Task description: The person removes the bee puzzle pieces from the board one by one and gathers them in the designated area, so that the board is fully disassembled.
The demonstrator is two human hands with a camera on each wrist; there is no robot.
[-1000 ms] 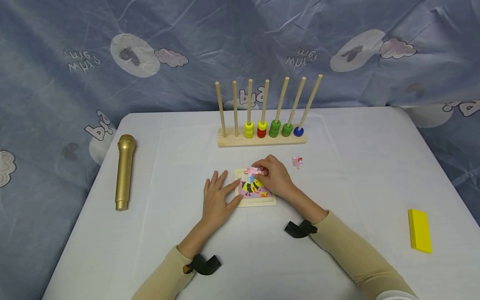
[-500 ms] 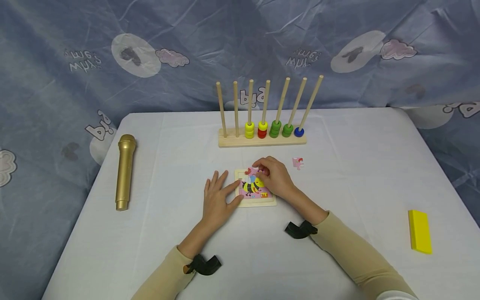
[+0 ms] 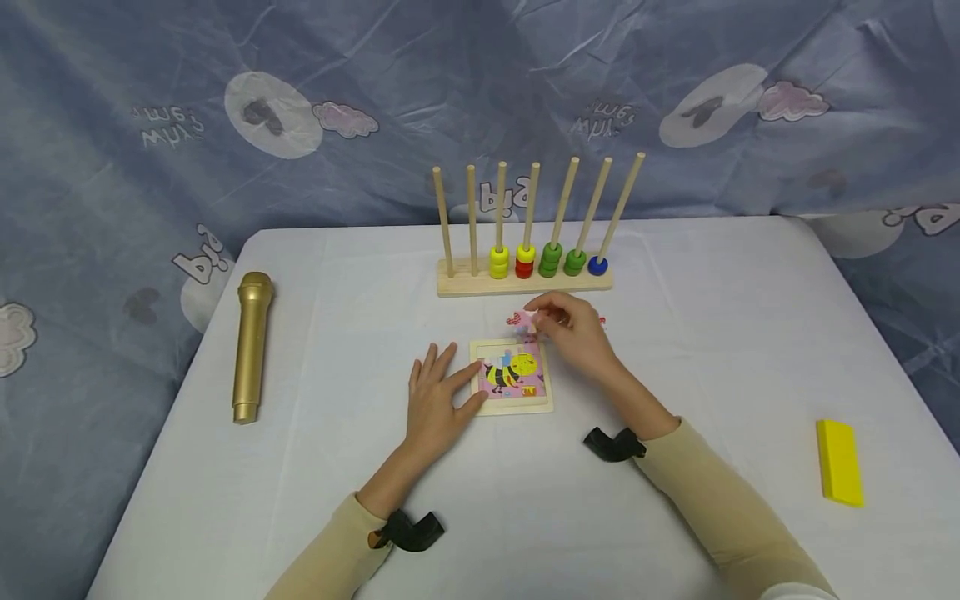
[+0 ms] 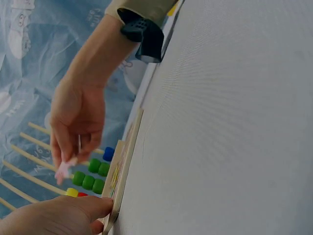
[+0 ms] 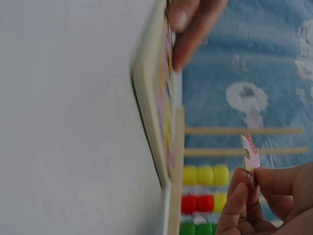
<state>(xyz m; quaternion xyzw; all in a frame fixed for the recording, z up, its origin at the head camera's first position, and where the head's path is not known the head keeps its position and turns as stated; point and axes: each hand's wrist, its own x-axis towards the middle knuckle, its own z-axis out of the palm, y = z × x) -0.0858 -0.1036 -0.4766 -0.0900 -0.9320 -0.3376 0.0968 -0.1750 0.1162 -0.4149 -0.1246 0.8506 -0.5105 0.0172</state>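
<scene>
A small wooden tray puzzle (image 3: 512,406) with a bee picture lies on the white table. My left hand (image 3: 437,402) rests at its left edge, thumb and forefinger touching the frame, the other fingers spread on the cloth. Just above the puzzle's top edge, my right hand (image 3: 573,333) pinches a pink puzzle piece (image 5: 251,155) between thumb and fingers, held clear of the board. Another loose piece (image 3: 603,320) lies behind the right hand, mostly hidden by it.
Behind the puzzle stands a wooden peg rack (image 3: 525,284) with yellow, red, green and blue beads. A gold microphone (image 3: 252,350) lies at the left, a yellow block (image 3: 840,462) at the right. A patterned curtain (image 3: 465,100) hangs beyond the table.
My right hand has lifted the pink puzzle piece off the board and moved it up and to the right. The left hand stays put on the frame.
</scene>
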